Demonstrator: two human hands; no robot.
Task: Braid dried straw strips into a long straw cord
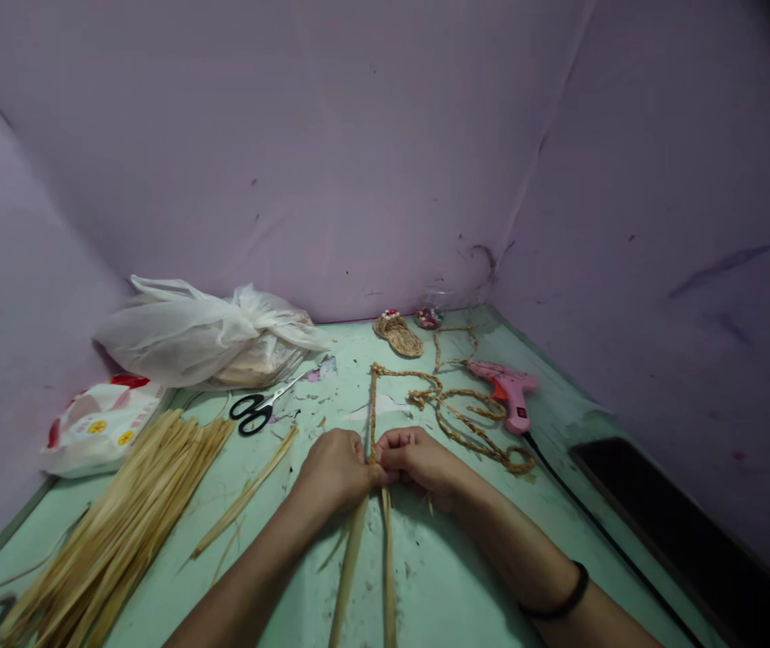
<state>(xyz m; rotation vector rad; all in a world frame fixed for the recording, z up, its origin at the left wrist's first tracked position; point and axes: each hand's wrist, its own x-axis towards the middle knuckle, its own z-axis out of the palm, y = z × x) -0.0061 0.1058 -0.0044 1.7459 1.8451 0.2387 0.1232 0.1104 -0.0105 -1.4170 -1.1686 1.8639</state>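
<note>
My left hand (339,468) and my right hand (418,459) meet at the middle of the green table, fingers pinched on the near end of a braided straw cord (374,405). From there the cord runs away from me, bends right and lies in loose loops beside a pink glue gun. Two flat unbraided straw strands (349,576) hang from under my hands toward me, slightly apart. A dark band is round my right wrist. The exact crossing of the strands is hidden by my fingers.
Left lie a bundle of dry straw (121,522), black-handled scissors (253,414), a tissue pack (104,427) and a white plastic bag (209,333). Right are the glue gun (510,387) with its cord and a dark flat object (668,513). A coiled straw piece (398,337) sits at the back.
</note>
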